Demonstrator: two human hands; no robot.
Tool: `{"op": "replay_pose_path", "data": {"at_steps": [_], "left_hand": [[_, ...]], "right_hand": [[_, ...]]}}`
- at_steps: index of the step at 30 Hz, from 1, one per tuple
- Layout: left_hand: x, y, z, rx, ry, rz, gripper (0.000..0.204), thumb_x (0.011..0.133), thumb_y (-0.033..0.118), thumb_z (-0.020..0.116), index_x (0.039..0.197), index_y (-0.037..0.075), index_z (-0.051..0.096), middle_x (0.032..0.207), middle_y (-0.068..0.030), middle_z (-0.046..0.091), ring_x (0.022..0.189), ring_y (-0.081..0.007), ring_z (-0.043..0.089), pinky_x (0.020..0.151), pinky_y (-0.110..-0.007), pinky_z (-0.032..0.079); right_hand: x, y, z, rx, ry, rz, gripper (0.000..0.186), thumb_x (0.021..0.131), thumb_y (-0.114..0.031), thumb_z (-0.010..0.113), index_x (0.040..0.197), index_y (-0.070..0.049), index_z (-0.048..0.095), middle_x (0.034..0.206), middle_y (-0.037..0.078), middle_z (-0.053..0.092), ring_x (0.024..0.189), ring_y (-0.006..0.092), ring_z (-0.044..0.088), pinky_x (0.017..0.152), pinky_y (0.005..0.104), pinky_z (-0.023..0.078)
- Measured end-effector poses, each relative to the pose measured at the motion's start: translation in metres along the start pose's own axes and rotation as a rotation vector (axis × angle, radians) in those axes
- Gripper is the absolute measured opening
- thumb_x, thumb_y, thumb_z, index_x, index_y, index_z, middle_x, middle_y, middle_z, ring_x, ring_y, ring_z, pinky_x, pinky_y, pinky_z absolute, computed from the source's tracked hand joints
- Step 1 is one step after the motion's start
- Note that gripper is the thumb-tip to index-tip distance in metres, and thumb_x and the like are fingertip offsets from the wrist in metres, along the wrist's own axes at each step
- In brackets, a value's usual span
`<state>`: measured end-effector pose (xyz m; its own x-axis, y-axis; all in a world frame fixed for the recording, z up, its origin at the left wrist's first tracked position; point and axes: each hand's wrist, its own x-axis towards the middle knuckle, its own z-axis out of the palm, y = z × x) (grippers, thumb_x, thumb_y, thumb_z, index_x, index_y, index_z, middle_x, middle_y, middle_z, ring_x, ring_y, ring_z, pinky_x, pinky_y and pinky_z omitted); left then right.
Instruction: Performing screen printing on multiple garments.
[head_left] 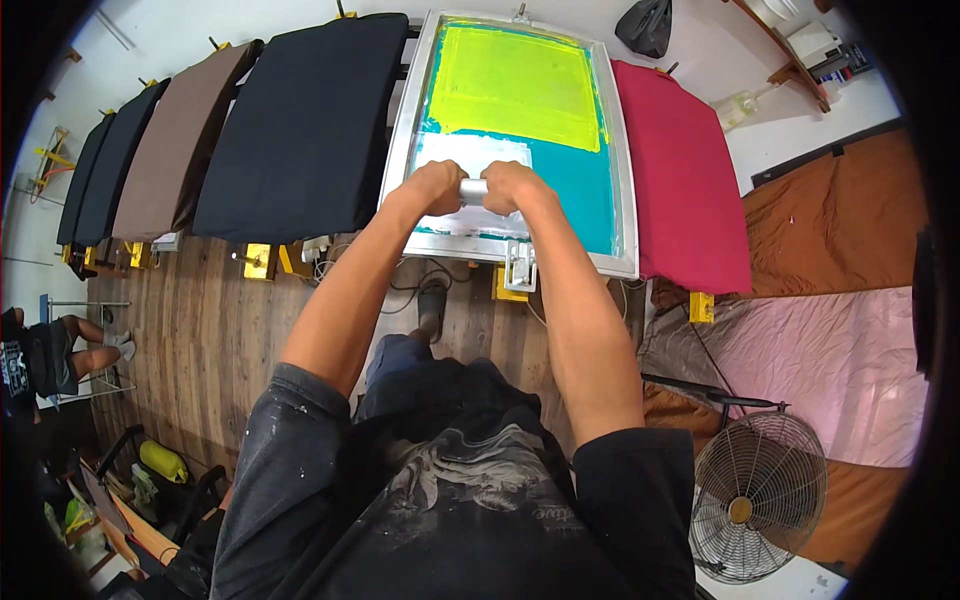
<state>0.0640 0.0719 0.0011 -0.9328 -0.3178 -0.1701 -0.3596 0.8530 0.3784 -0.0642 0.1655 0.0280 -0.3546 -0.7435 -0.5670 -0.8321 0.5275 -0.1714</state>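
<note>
A metal-framed printing screen lies in front of me, with teal mesh, a large fluorescent yellow-green patch and a paler whitish area in its near left part. Both my left hand and my right hand grip a silver squeegee handle, one at each side, with fingers wrapped round it. They hold it over the pale area near the screen's near edge. The squeegee's blade is mostly hidden by the hands and handle. A metal clamp sits at the screen's near edge below my right hand.
Platens with black and brown fabric stand left, a red one right. A fan stands lower right before hanging orange-and-pink fabric. Another person's legs show far left. Cables cross the wooden floor.
</note>
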Motion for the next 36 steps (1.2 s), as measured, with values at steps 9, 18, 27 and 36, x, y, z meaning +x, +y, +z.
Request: {"op": "replay_pose_path", "data": {"at_steps": [9,18,27,36], "left_hand": [[-0.015,0.013,0.013,-0.021,0.050,0.022,0.036,0.068,0.004,0.065,0.104,0.006,0.069,0.085,-0.0236,0.069,0.081,-0.0399,0.068,0.072,-0.045,0.055],[-0.092,0.039,0.043,-0.147,0.221,0.035,0.066,0.071,0.012,0.076,0.131,0.007,0.050,0.131,-0.0134,0.051,0.124,-0.0292,0.050,0.107,-0.060,0.030],[-0.104,0.032,0.026,-0.304,0.055,0.060,0.089,0.076,0.034,0.078,0.148,0.007,0.032,0.150,-0.0192,0.035,0.143,-0.0404,0.026,0.114,-0.060,0.018],[-0.101,-0.045,0.022,-0.258,0.418,-0.325,0.075,0.086,0.035,0.070,0.139,-0.007,0.039,0.136,-0.0276,0.045,0.121,-0.0423,0.050,0.099,-0.050,0.041]], "right_hand": [[-0.021,0.007,0.026,0.042,0.148,-0.045,0.031,0.072,-0.011,0.067,0.102,-0.007,0.072,0.107,0.017,0.070,0.100,0.0345,0.068,0.083,0.0486,0.054],[-0.087,-0.015,0.087,-0.011,0.484,-0.108,0.049,0.070,-0.004,0.072,0.117,-0.005,0.058,0.121,0.013,0.055,0.120,0.0300,0.052,0.101,0.0630,0.032],[-0.110,0.012,0.076,0.247,0.251,-0.206,0.075,0.081,-0.029,0.073,0.145,-0.010,0.039,0.151,0.015,0.035,0.142,0.0341,0.029,0.112,0.0636,0.014],[-0.133,0.148,0.055,0.488,0.490,0.305,0.060,0.089,-0.034,0.066,0.133,0.002,0.051,0.131,0.026,0.053,0.121,0.0390,0.053,0.102,0.0418,0.042]]}}
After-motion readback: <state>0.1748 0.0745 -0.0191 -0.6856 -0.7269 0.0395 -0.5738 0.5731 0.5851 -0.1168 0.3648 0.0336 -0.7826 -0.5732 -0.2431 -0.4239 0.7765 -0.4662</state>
